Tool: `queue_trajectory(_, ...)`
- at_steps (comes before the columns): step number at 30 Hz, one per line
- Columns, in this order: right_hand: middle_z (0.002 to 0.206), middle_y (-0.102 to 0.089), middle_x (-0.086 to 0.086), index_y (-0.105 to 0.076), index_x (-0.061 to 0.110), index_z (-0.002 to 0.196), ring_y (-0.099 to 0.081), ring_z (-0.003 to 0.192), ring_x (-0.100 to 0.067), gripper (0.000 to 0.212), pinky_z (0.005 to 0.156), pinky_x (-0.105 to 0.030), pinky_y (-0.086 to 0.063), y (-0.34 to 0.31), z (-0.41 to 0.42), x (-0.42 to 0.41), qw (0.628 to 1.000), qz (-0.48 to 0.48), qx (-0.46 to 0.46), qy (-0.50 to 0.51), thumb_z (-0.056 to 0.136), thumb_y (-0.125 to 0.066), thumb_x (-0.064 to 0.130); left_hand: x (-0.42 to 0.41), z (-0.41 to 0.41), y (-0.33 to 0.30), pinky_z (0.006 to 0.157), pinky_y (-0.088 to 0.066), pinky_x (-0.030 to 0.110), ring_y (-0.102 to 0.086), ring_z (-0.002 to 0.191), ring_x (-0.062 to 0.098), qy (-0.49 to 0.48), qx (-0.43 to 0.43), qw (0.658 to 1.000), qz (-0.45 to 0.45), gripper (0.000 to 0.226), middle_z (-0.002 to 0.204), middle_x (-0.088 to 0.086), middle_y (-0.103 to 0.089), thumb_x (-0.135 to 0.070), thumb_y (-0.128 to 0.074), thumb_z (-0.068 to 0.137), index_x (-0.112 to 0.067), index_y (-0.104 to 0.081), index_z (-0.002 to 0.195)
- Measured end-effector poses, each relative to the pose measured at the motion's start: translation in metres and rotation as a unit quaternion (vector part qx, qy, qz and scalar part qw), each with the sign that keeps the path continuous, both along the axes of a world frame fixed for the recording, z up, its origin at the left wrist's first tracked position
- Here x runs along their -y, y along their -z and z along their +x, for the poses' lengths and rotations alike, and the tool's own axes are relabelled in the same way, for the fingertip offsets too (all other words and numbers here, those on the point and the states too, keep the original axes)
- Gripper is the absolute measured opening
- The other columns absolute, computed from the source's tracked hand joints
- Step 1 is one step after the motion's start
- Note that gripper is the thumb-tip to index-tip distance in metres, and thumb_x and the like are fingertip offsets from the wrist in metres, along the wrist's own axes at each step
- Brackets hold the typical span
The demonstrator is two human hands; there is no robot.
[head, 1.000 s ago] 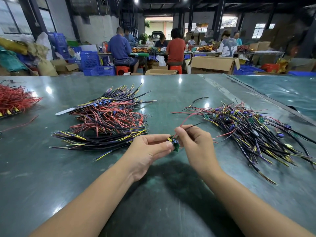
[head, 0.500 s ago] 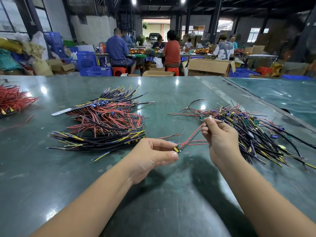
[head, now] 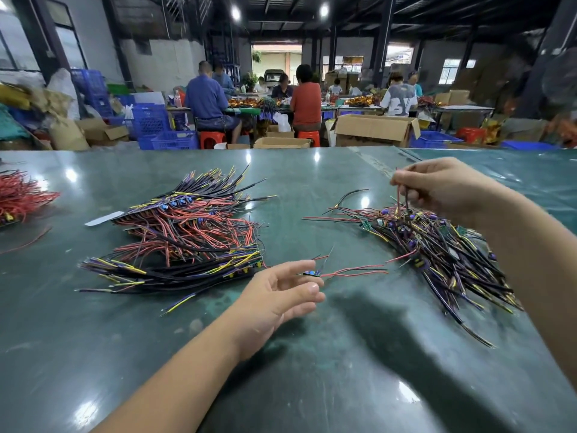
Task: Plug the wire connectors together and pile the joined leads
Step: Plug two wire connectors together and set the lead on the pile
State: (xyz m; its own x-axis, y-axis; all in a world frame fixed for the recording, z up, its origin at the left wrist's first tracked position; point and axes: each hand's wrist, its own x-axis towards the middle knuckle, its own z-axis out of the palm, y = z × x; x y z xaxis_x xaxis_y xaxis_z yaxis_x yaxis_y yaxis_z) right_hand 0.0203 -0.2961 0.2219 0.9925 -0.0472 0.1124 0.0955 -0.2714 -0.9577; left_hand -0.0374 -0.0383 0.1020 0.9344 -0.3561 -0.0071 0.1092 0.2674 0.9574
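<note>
Left hand: your left hand (head: 281,295) hangs low near the tabletop's near-middle, fingers loosely curled; a small connector piece with red leads (head: 312,273) sits at your fingertips (head: 307,266), but I can't tell if you're truly pinching it
Right hand: your right hand (head: 443,189) is up over the right side, finger and thumb closed on a thin red and dark lead (head: 401,200) that runs down into the heap
Loose heap: the unsorted leads (head: 437,248) sprawl on the green tabletop (head: 312,385) toward its right edge
Stacked pile: the big bundle (head: 193,239) lies left of centre, just beside your left wrist
Far left: a red wire bunch (head: 22,195) hugs the left edge
Step in hand: looks like you're drawing one lead free to mate it
Do it well: lift slow and straight so neighbours don't drag along, then bring its plug down squarely to the left piece
Watch: a snag could scatter the heap
</note>
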Motion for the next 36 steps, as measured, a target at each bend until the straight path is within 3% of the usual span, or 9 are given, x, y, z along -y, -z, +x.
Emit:
queue_trajectory(4,0.077,-0.056,-0.011,-0.062,-0.005,0.094,-0.049,0.057,-0.011,0.016,0.051,-0.017,-0.048,-0.005,0.047,0.013,0.988,-0.143,-0.05,0.032,0.094,-0.056,0.009,-0.003,0.003,0.003,0.071,-0.055,0.024,-0.07,0.082,0.021,-0.017,0.002,1.0,0.002,0.046,0.092,0.011,-0.07,-0.014,-0.071,0.067,-0.009,-0.064,0.112)
queue_trajectory(9,0.132,-0.053,-0.021,-0.045,-0.005,0.133,-0.054,0.115,-0.034,0.052,0.099,-0.042,-0.044,0.028,0.068,0.002,0.899,-0.405,-0.034,0.165,0.091,-0.061,0.021,-0.007,0.006,0.003,0.071,-0.055,0.022,-0.069,0.079,0.017,-0.061,0.019,0.998,-0.003,0.025,0.091,0.009,-0.072,-0.005,-0.062,0.085,-0.01,-0.065,0.11)
queue_trajectory(15,0.12,-0.063,-0.008,-0.063,0.012,0.118,-0.059,0.107,-0.022,0.031,0.087,-0.024,-0.04,0.061,0.012,-0.06,0.915,-0.381,0.106,0.081,0.089,-0.053,0.011,-0.012,0.016,0.007,0.068,-0.047,0.01,-0.062,0.071,0.004,-0.225,0.17,0.943,0.178,0.029,0.083,-0.006,-0.071,0.004,-0.059,0.087,-0.024,-0.068,0.087)
queue_trajectory(19,0.114,-0.066,-0.002,-0.066,0.019,0.114,-0.058,0.104,-0.021,0.028,0.085,-0.023,-0.04,0.105,-0.031,-0.094,0.917,-0.391,0.075,-0.027,0.089,-0.056,0.028,-0.015,0.02,0.014,0.07,-0.042,0.007,-0.057,0.071,-0.006,-0.229,0.235,0.882,0.337,0.034,0.083,-0.015,-0.067,0.0,-0.06,0.085,-0.035,-0.064,0.083)
queue_trajectory(23,0.11,-0.059,0.006,-0.064,0.025,0.112,-0.045,0.104,-0.021,0.027,0.089,-0.026,-0.034,0.135,-0.042,-0.099,0.898,-0.42,0.13,-0.003,0.087,-0.063,0.034,-0.012,0.021,0.018,0.068,-0.045,0.011,-0.058,0.069,-0.002,-0.195,0.239,0.882,0.355,0.03,0.079,-0.011,-0.067,-0.007,-0.061,0.086,-0.037,-0.063,0.084)
queue_trajectory(26,0.092,-0.054,0.006,-0.071,0.02,0.096,-0.043,0.084,-0.003,0.016,0.075,-0.012,-0.031,0.133,-0.041,-0.101,0.923,-0.314,0.221,0.004,0.081,-0.073,0.016,-0.007,0.022,0.017,0.066,-0.051,0.028,-0.058,0.063,0.015,-0.173,0.176,0.924,0.292,0.012,0.067,-0.004,-0.066,-0.017,-0.06,0.092,-0.024,-0.067,0.085)
queue_trajectory(29,0.09,-0.052,0.001,-0.072,0.015,0.096,-0.05,0.072,-0.002,0.023,0.07,-0.008,-0.039,0.129,-0.048,-0.107,0.939,-0.227,0.256,-0.033,0.078,-0.071,0.0,-0.002,0.017,0.01,0.057,-0.053,0.023,-0.059,0.059,0.013,-0.129,0.076,0.98,0.135,0.021,0.067,0.004,-0.065,-0.019,-0.052,0.096,-0.01,-0.069,0.087)
queue_trajectory(32,0.104,-0.051,-0.005,-0.072,0.008,0.102,-0.058,0.092,-0.016,0.033,0.083,-0.021,-0.049,0.128,-0.054,-0.112,0.937,-0.199,0.283,-0.047,0.076,-0.063,-0.012,-0.002,0.013,0.007,0.063,-0.053,0.019,-0.063,0.064,0.008,-0.095,0.058,0.993,0.046,0.015,0.075,0.004,-0.068,-0.012,-0.056,0.092,-0.004,-0.069,0.095)
queue_trajectory(36,0.131,-0.037,0.004,-0.058,0.024,0.122,-0.056,0.104,-0.01,0.051,0.096,-0.014,-0.039,0.13,-0.06,-0.115,0.957,-0.128,0.251,-0.071,0.078,-0.055,-0.003,-0.004,0.015,0.004,0.064,-0.057,0.021,-0.068,0.065,0.012,-0.133,-0.014,0.986,-0.104,0.02,0.072,0.005,-0.069,0.005,-0.06,0.082,-0.002,-0.056,0.1)
